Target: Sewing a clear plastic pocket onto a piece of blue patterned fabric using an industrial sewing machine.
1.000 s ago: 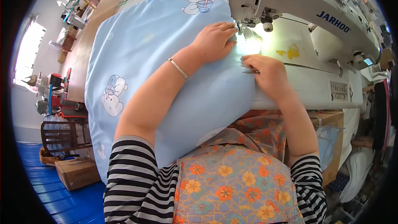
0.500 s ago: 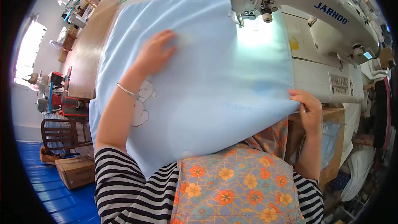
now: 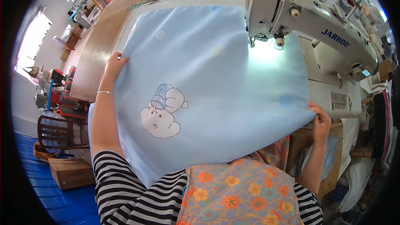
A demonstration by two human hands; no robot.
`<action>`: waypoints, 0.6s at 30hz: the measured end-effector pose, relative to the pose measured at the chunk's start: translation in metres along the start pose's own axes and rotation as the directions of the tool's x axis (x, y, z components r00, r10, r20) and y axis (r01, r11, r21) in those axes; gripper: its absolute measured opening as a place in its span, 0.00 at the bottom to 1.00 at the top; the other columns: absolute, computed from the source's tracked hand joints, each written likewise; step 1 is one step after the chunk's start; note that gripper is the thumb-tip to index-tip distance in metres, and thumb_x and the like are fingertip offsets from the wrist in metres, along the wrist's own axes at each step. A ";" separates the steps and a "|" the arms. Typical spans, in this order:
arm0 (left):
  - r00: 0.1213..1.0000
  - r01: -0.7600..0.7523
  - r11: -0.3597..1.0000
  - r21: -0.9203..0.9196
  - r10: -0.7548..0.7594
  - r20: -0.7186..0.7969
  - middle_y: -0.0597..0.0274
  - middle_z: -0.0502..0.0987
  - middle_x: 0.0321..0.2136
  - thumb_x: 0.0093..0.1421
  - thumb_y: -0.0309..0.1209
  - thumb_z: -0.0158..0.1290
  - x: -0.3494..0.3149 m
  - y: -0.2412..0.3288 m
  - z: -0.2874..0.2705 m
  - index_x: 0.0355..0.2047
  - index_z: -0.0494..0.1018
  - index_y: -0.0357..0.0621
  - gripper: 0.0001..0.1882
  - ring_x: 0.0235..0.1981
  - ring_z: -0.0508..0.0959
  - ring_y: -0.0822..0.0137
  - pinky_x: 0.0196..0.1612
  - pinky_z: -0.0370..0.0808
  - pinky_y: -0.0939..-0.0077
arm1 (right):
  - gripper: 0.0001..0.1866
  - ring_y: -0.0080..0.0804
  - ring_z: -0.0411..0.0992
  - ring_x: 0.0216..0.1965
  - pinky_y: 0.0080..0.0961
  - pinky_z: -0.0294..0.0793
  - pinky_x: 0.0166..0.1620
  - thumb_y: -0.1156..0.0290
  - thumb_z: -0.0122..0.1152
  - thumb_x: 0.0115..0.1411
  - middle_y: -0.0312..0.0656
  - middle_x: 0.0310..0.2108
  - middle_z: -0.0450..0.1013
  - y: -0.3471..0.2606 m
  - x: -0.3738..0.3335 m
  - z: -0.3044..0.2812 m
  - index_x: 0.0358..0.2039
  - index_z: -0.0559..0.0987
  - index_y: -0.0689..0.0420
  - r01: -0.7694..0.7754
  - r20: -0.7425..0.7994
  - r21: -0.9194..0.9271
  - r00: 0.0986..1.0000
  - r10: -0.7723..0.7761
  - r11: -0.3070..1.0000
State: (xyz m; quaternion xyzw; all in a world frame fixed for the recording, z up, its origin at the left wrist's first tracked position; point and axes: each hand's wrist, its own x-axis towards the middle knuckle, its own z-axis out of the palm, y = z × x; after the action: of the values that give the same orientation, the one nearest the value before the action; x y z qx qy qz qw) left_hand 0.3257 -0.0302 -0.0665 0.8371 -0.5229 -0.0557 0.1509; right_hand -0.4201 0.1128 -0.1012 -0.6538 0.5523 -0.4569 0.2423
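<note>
A wide sheet of light blue fabric (image 3: 216, 83), printed with a white cartoon bear (image 3: 162, 116), is spread over the table and hangs down toward my lap. My left hand (image 3: 113, 65) is at the cloth's left edge, its fingers closed on that border. At the right edge, my right hand (image 3: 320, 118) pinches the near right part of the fabric between thumb and fingers. Beyond the cloth stands a white sewing machine (image 3: 300, 21). Its needle area (image 3: 258, 39) is over the far right of the fabric, under a bright lamp glow.
The brown wooden tabletop (image 3: 93, 58) extends left and behind the cloth. A cardboard box (image 3: 71, 171) and a dark chair (image 3: 58, 131) are on the blue floor at left. White cloth (image 3: 360, 179) hangs at right, beside another carton (image 3: 337, 158).
My left hand has moved from the middle of the fabric to its left edge and taken hold there. The bear print is now uncovered. My right hand still holds the right edge.
</note>
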 end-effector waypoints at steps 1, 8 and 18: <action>1.000 0.017 0.999 -0.038 -0.017 0.012 0.49 0.82 0.39 0.56 0.44 0.60 0.000 0.002 0.001 0.48 0.76 0.37 0.25 0.43 0.81 0.53 0.47 0.76 0.64 | 0.15 0.37 0.77 0.49 0.29 0.72 0.55 0.88 0.49 0.56 0.49 0.46 0.80 0.001 0.004 -0.002 0.39 0.80 0.63 0.034 0.004 -0.065 0.999 -0.034 0.997; 0.999 0.016 0.999 -0.035 -0.017 -0.048 0.48 0.82 0.40 0.55 0.42 0.60 0.019 0.006 0.014 0.46 0.76 0.37 0.24 0.43 0.81 0.54 0.48 0.75 0.62 | 0.18 0.41 0.77 0.44 0.30 0.73 0.50 0.89 0.49 0.48 0.47 0.42 0.81 0.001 0.042 -0.004 0.38 0.80 0.62 0.186 0.030 -0.309 0.982 -0.186 0.933; 0.989 -0.095 0.994 -0.061 0.088 -0.118 0.44 0.81 0.38 0.55 0.44 0.61 0.045 -0.017 0.027 0.45 0.76 0.36 0.25 0.39 0.82 0.54 0.44 0.76 0.62 | 0.18 0.44 0.77 0.41 0.33 0.75 0.46 0.86 0.50 0.46 0.46 0.42 0.81 0.014 0.048 -0.007 0.37 0.81 0.59 0.198 0.023 -0.348 0.979 -0.203 0.916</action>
State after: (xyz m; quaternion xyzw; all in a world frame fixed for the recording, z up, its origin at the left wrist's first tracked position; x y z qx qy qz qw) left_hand 0.3535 -0.0691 -0.0949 0.8085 -0.5491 -0.0179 0.2109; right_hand -0.4346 0.0649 -0.0931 -0.7363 0.5562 -0.3788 0.0707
